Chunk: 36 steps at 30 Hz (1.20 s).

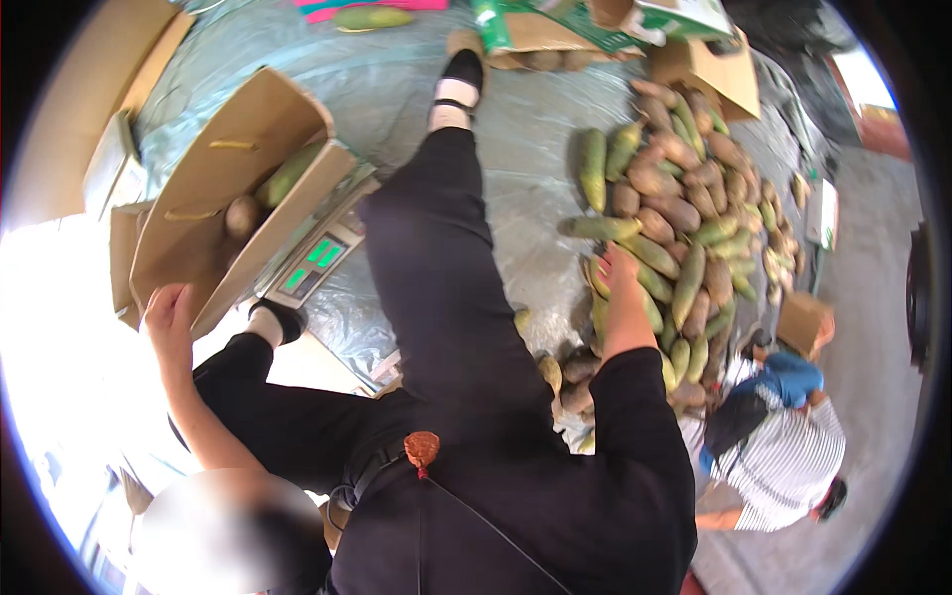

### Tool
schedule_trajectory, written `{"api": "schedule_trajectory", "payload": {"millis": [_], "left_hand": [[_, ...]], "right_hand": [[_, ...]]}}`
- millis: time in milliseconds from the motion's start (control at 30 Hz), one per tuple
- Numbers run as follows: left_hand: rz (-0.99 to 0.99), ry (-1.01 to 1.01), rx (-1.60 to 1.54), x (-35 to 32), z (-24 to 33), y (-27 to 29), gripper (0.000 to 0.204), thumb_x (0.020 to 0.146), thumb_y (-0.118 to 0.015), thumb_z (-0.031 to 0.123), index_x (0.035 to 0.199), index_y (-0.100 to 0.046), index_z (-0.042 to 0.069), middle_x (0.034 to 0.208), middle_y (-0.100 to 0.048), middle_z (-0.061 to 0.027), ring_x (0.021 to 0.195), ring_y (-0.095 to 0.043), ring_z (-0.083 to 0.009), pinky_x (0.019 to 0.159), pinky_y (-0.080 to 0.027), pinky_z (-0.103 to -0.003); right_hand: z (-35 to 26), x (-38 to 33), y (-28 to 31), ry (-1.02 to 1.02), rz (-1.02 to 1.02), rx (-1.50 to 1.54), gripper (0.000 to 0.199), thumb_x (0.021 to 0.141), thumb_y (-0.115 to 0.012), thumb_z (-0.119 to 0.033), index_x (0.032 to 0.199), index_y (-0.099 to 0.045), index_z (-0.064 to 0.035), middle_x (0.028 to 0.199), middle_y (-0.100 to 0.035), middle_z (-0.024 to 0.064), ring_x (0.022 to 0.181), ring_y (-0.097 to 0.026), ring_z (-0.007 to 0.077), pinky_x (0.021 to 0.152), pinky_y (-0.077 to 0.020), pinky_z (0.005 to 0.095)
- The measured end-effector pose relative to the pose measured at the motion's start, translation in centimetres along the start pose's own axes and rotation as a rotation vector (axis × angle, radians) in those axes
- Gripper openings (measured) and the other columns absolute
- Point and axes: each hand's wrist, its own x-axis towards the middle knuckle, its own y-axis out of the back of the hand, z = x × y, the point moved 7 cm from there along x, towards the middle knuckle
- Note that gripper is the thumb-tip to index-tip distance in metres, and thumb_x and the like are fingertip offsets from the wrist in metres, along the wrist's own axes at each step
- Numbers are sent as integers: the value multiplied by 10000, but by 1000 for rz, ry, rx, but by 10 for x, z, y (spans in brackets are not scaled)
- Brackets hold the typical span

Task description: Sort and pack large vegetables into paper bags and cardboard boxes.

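My left hand is at the near left corner of a tall cardboard box, its fingers curled at the rim. Inside the box lie a long green radish and a round brownish root. The box rests on a scale with a lit green display. Off to the right, my right hand reaches into a large heap of roots, with its fingers bent around the end of a green radish. Its fingertips are partly hidden. Long green radishes and reddish-brown roots lie mixed in the heap.
Clear plastic sheeting covers the floor. A lone green radish lies at the far edge, near a green crate. An open carton stands behind the heap. A person in a striped shirt bends at the right.
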Motion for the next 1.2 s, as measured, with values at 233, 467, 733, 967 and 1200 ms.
{"api": "schedule_trajectory", "payload": {"millis": [233, 467, 733, 967, 1200], "left_hand": [[118, -49, 54, 3, 5, 8, 105, 814, -611, 69, 819, -613, -36, 746, -582, -83, 673, -546, -170, 643, -426, -277], [108, 0, 54, 8, 20, 0, 110, 810, -622, 85, 800, -616, -24, 738, -572, -73, 657, -537, -172, 628, -425, -280], [73, -5, 8, 5, 29, 0, 132, 785, -650, 110, 772, -635, -21, 742, -583, -94, 644, -562, -212, 615, -441, -301], [-4, -26, 11, -4, 31, 3, 116, 765, -649, 105, 784, -648, -9, 751, -603, -106, 654, -595, -252, 614, -461, -326], [-82, -14, -70, -9, 34, 6, 108, 755, -648, 101, 811, -661, 10, 775, -605, -98, 686, -603, -244, 643, -469, -328]], "right_hand": [[5, 40, -34, -95, 8, 162, 578, 775, -719, -346, 1195, -473, -34, 1163, -504, 113, 978, -539, 284, 747, -463, 450], [9, 80, -32, -184, 114, 231, 360, 735, -740, -389, 968, -578, -168, 905, -530, 10, 840, -497, 198, 683, -406, 394], [-24, 7, -55, 212, 146, -8, 325, 717, -764, -140, 974, -577, -70, 834, -573, 38, 699, -520, 176, 622, -413, 322], [-147, -152, -140, 909, -458, 8, 408, 738, -685, 37, 1094, -487, 38, 1053, -582, 95, 969, -555, 170, 867, -425, 291], [-244, -375, -207, 1342, -754, -125, 530, 706, -734, -54, 1170, -487, 8, 1119, -558, 81, 1027, -554, 181, 926, -409, 331]]}}
